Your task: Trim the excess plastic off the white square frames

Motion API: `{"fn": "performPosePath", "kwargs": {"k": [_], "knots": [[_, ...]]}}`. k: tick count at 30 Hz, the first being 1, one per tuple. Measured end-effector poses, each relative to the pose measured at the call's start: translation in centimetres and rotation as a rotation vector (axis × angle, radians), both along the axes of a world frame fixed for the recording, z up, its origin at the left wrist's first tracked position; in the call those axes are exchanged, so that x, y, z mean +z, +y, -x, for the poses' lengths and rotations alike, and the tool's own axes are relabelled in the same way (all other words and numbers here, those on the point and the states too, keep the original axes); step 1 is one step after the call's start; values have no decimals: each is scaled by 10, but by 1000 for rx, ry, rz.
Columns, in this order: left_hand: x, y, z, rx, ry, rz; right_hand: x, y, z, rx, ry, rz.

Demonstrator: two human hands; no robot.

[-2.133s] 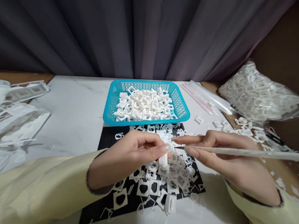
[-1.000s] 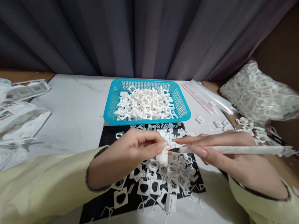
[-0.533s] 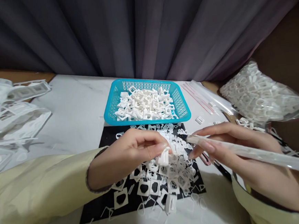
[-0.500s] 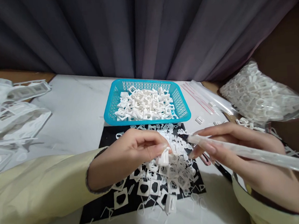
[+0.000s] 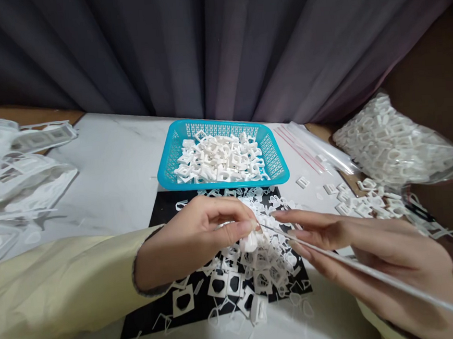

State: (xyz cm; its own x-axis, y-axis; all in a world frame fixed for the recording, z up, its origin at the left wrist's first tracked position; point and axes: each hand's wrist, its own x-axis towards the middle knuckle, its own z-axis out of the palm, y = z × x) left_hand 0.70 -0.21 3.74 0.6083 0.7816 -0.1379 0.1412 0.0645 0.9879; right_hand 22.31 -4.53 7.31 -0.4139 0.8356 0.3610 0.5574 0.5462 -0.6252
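My left hand (image 5: 206,231) pinches a small white plastic part (image 5: 250,243) between thumb and fingertips, above the middle of the heap. Part of it is hidden by the fingers. In my right hand (image 5: 350,243) is a craft knife (image 5: 379,273) with a long white handle, held like a pen. Its thin dark tip reaches the edge of the white part; whether it touches is too small to tell. Below both hands, a heap of white plastic frames and offcuts (image 5: 271,270) covers much of a black mat (image 5: 144,319).
Behind the mat stands a blue basket (image 5: 164,169) of white parts. Clear zip bags (image 5: 311,144) lie right of it, beside a full bag (image 5: 389,141) and loose white pieces (image 5: 370,202). White sheets of parts (image 5: 26,164) are piled on the left.
My right hand has moved the knife left, its tip now at the white part, and the handle has rolled edge-on. The left hand has tilted the part slightly.
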Motion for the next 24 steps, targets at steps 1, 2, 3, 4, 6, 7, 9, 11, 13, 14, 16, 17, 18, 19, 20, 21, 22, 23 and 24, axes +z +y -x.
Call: {"fn": "performPosePath", "kwargs": {"k": [1,2,3,4,6,7,9,11,13,14,16,17,18,19,20,21,22,23,24], "knots": [[0,0,0,-2,0,5,1,-1,-1,-20,1,1],[0,0,0,-2,-4,10,4,-3,-2,-52,-8,-5],[0,0,0,-3,-6,15,7,-4,-5,-106,-29,-22],[0,0,0,-1,-8,19,10,-5,-8,-183,-70,-47],[1,1,0,4,-6,35,14,-4,-17,-365,-169,-110],[1,2,1,2,-7,53,14,-3,-22,-451,-204,-133],[1,4,2,-16,-14,134,5,2,-36,-536,-211,-121],[0,6,4,-46,-62,284,-15,6,-52,-485,-334,49],[-1,8,5,-76,-182,453,-40,9,-67,-324,-549,145],[-2,9,5,-91,-256,527,-52,10,-72,-286,-613,168],[-3,10,4,-121,-381,633,-71,9,-78,-215,-705,212],[-4,11,3,-132,-422,676,-78,8,-79,-201,-725,218],[-5,12,3,-141,-453,718,-83,7,-78,-193,-740,221],[-5,12,2,-149,-482,762,-88,6,-76,-196,-751,216],[-6,12,3,-152,-511,808,-91,5,-73,-212,-759,207],[-7,13,3,-153,-542,856,-95,5,-71,-230,-768,197],[-8,13,4,-154,-571,906,-98,6,-69,-250,-774,187],[-9,13,4,-158,-597,951,-101,7,-68,-268,-775,177],[-11,13,5,-168,-619,993,-103,9,-68,-284,-770,169]]}}
